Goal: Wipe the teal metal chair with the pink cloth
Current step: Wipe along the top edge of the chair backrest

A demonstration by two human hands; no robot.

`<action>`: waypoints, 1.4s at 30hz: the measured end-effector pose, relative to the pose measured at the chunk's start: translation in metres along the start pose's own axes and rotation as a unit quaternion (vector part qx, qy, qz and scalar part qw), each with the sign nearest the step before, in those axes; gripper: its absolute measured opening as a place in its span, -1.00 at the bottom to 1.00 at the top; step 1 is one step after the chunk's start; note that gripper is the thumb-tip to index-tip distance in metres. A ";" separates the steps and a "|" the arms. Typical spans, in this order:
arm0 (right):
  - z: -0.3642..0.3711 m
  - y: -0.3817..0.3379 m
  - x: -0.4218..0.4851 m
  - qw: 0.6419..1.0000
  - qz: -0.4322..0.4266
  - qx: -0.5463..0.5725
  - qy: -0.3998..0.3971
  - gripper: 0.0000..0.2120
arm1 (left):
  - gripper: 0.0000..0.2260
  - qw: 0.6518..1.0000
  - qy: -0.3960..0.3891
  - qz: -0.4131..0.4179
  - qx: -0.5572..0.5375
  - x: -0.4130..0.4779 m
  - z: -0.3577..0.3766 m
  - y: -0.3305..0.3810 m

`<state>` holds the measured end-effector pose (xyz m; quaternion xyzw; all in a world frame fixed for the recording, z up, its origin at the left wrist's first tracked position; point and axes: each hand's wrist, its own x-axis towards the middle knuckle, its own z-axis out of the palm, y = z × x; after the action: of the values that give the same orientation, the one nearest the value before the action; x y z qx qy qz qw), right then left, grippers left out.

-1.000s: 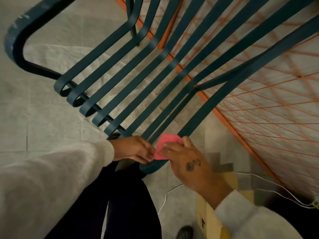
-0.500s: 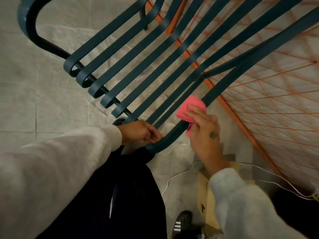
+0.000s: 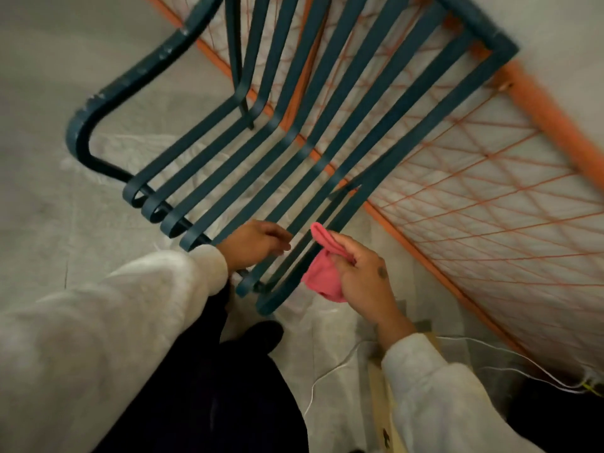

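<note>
The teal metal chair (image 3: pixel 330 132) fills the upper middle of the head view, its flat slats running from the top down to curled ends at the front edge. My left hand (image 3: pixel 258 245) rests on the slats near that front edge, fingers lying across them. My right hand (image 3: pixel 361 273) pinches the pink cloth (image 3: pixel 322 276) just right of the rightmost slat; the cloth hangs bunched beside the slat's lower end, and I cannot tell whether it touches the metal.
An orange metal frame (image 3: pixel 555 119) strung with orange cord stands right behind the chair on the right. A cardboard box (image 3: pixel 380 420) and thin white cables (image 3: pixel 496 353) lie on the grey tiled floor by my right sleeve. My dark trouser legs are below.
My right hand has drawn the pink cloth back down the rightmost slat and off to its side. The view has tilted up, showing the chair's back rail.
</note>
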<state>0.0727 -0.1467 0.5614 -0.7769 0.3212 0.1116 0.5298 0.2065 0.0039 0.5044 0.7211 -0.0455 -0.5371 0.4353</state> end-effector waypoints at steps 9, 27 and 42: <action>-0.065 -0.043 -0.004 0.979 0.023 0.153 0.131 -0.73 | -0.80 0.993 0.036 0.107 0.019 -0.026 0.015 0.105; -0.195 -0.075 0.120 0.885 0.049 0.286 0.365 -0.73 | -0.59 0.967 -0.051 0.187 0.168 0.112 0.045 0.271; -0.191 -0.074 0.195 0.876 0.099 0.313 0.352 -0.59 | -0.48 0.954 -0.114 0.249 0.118 0.171 0.077 0.320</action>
<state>0.2368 -0.3753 0.5960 -0.5226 0.5801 -0.2241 0.5833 0.3442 -0.3290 0.5922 0.6672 -0.3359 -0.4806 0.4594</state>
